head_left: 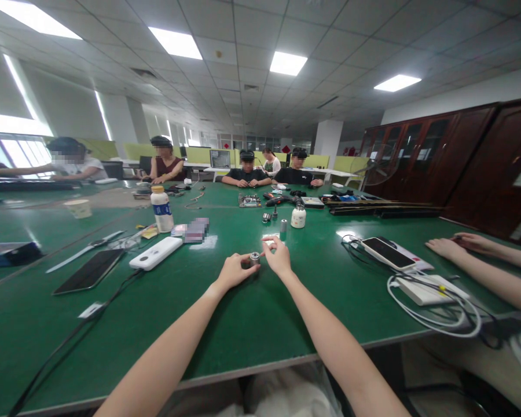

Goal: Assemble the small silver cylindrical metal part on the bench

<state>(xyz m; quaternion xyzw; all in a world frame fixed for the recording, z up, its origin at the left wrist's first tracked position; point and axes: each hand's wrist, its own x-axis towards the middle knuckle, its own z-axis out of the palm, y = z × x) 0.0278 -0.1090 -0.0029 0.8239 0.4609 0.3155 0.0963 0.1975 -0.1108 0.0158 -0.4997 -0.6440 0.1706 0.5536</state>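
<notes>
On the green table (226, 324), a small round metal part (255, 258) stands upright in front of me. My left hand (235, 270) has its thumb and fingers wrapped round that part from the left. Just to the right, my right hand (278, 256) is raised with its thumb and index finger curved near each other; whether something tiny is between them is too small to tell. A silver cylinder (283, 226) stands behind my right hand. Farther back are a dark metal piece (275, 212) and a short shiny metal part (266, 218).
A white jar (298, 216) stands behind the cylinder. To the left are a bottle (162, 209), a white power bank (156, 253) and a tablet (89, 270). Phones and cables (434, 289) lie right, near another person's hands (447, 248). Several people sit across the table.
</notes>
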